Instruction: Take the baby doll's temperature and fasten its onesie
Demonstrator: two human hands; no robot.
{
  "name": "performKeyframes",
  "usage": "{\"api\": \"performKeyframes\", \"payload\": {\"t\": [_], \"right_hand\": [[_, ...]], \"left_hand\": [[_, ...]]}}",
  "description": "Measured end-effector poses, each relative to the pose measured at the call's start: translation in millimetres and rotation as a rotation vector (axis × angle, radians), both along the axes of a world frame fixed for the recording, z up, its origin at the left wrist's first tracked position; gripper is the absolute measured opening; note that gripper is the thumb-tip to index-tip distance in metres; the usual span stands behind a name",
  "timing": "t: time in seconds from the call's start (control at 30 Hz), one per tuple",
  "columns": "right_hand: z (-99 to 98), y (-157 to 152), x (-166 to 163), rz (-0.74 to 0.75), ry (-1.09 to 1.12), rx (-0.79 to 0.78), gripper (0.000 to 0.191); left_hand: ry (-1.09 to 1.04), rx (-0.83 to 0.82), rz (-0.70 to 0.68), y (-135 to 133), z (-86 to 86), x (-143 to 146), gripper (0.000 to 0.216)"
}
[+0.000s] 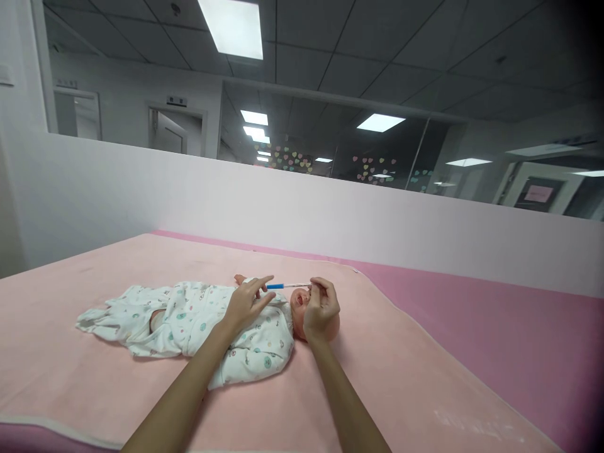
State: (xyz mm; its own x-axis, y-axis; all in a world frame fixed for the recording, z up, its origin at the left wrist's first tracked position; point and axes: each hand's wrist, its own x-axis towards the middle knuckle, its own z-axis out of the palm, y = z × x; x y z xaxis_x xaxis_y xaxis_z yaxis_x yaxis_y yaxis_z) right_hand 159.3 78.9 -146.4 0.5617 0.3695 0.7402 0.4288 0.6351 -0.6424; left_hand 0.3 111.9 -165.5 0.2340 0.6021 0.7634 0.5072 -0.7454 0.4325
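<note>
A baby doll in a white printed sleepsuit (189,318) lies on its back, its head (299,301) to the right and partly hidden by my right hand (321,307). The fingertips of that hand are pinched on the pale end of a thin stick with a blue end (275,286), which looks like a thermometer. The stick lies level, just beside the doll's face. Over the doll's chest is my left hand (248,301), its fingers apart around the blue end; whether they touch it I cannot tell.
Under the doll spreads a peach-coloured pad (401,377) with a pale edge, over a pink surface (519,333). A low white wall (330,214) runs along the back, with glass panes above it. Doors and lit ceiling panels show beyond.
</note>
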Motion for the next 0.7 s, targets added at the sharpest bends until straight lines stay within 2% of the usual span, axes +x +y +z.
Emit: {"api": "performKeyframes", "payload": {"t": [0.1,0.17,0.3,0.4,0.5,0.6,0.7], "right_hand": [[-1.8,0,-10,0.109,0.051,0.017,0.013],[-3.2,-1,-14,0.132,0.050,0.041,0.012],[-7.2,-2,-16,0.123,0.042,0.068,0.012],[-4.1,-3,-18,0.124,0.059,0.058,0.012],[10.3,-7,-14,0.085,0.160,0.067,0.013],[26.4,-18,-4,0.000,0.252,0.103,0.013],[23.9,-44,6,-0.098,0.268,0.081,0.014]], "left_hand": [[-0.086,0.191,0.118,1,-2.1,-2,0.025],[-0.099,0.283,0.150,2,-4.2,-3,0.021],[-0.103,0.350,0.164,2,-6.5,-4,0.018],[-0.104,0.339,0.189,1,-5.6,-3,0.019],[-0.042,0.269,0.187,0,-3.6,0,0.021],[0.118,0.185,0.152,0,-2.2,4,0.026],[0.270,0.143,0.112,-2,-1.6,6,0.032]]}}
